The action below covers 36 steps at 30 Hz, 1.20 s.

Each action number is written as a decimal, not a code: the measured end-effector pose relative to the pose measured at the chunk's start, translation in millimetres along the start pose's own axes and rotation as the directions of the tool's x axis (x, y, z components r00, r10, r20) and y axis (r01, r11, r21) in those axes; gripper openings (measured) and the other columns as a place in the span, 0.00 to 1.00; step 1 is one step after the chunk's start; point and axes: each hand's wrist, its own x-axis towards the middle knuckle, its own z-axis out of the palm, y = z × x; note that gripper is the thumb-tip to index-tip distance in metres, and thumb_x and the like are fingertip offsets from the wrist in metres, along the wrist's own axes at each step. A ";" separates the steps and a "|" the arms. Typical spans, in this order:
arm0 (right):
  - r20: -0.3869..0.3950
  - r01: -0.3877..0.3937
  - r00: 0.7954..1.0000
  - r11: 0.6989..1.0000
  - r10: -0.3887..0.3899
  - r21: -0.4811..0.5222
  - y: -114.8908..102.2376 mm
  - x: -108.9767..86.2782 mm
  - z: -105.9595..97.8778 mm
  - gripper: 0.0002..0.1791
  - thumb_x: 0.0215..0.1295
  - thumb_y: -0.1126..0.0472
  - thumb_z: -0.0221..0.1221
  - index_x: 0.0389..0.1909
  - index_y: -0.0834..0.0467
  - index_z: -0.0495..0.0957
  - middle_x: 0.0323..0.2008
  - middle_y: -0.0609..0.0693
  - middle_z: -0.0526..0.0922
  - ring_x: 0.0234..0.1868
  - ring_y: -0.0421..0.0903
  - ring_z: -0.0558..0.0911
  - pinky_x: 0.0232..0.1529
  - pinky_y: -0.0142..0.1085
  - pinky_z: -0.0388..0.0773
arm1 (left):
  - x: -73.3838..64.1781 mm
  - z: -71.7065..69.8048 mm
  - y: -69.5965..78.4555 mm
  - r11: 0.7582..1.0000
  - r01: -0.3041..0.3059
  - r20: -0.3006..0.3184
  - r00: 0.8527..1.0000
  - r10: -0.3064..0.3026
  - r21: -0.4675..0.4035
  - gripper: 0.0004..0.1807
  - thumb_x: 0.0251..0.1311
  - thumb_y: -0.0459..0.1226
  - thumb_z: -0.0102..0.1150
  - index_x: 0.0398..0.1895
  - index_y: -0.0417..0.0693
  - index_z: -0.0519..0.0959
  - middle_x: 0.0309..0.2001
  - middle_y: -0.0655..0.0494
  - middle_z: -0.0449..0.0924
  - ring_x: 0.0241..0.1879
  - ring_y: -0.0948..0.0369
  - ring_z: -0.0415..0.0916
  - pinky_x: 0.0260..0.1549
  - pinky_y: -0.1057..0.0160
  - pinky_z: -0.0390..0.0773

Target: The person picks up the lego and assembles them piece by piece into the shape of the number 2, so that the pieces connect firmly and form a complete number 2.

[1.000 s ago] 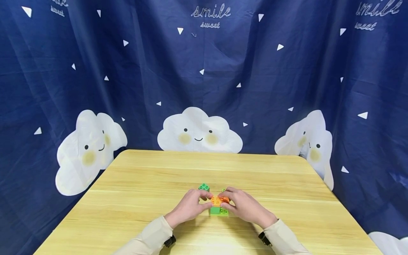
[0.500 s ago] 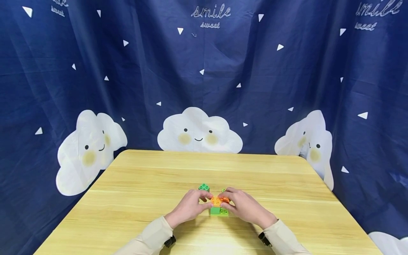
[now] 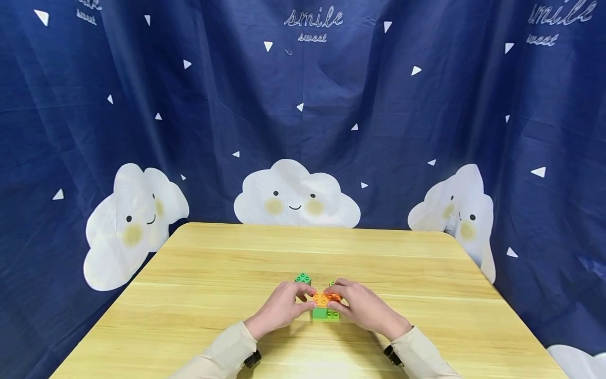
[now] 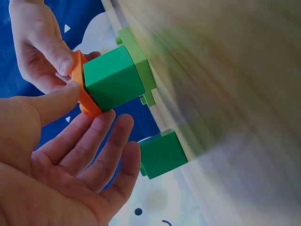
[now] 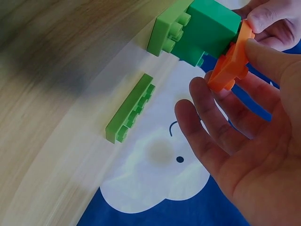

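A flat orange building brick (image 3: 320,299) lies over a green brick (image 4: 115,77), which stands on a lime-green plate (image 3: 333,316). My left hand (image 3: 281,304) pinches the orange brick's left end between thumb and fingers. At the other end my right hand (image 3: 363,306) grips the same brick, thumb on the near side, fingertips on the far side. In the right wrist view the orange brick (image 5: 233,59) overhangs the green brick on the right, and a few studs of the lime plate (image 5: 175,32) show beside it.
A second green brick (image 3: 303,277) stands on the wooden table (image 3: 227,263) beyond my left hand. Another lime-green plate (image 5: 129,109) lies past my right hand, mostly hidden by it in the head view. A blue curtain (image 3: 303,131) hangs behind the table.
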 end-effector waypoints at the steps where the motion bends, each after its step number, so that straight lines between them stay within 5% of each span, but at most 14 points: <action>1: 0.001 -0.001 1.000 1.000 0.001 0.001 -0.2 0.0 -0.1 0.15 0.75 0.53 0.59 0.57 0.52 0.83 0.44 0.41 0.81 0.35 0.30 0.76 0.39 0.31 0.81 | -0.1 -0.1 0.0 1.000 0.001 0.001 1.000 -0.001 -0.001 0.15 0.65 0.42 0.69 0.51 0.47 0.87 0.48 0.56 0.87 0.40 0.65 0.80 0.34 0.67 0.77; 36: -0.012 0.010 1.000 1.000 -0.010 0.000 -2.2 0.5 -0.7 0.14 0.74 0.55 0.61 0.56 0.53 0.83 0.44 0.42 0.81 0.35 0.31 0.76 0.39 0.31 0.81 | -0.5 1.2 0.6 1.000 0.009 -0.013 1.000 -0.009 0.010 0.14 0.64 0.41 0.69 0.50 0.47 0.87 0.46 0.57 0.87 0.38 0.66 0.79 0.34 0.66 0.76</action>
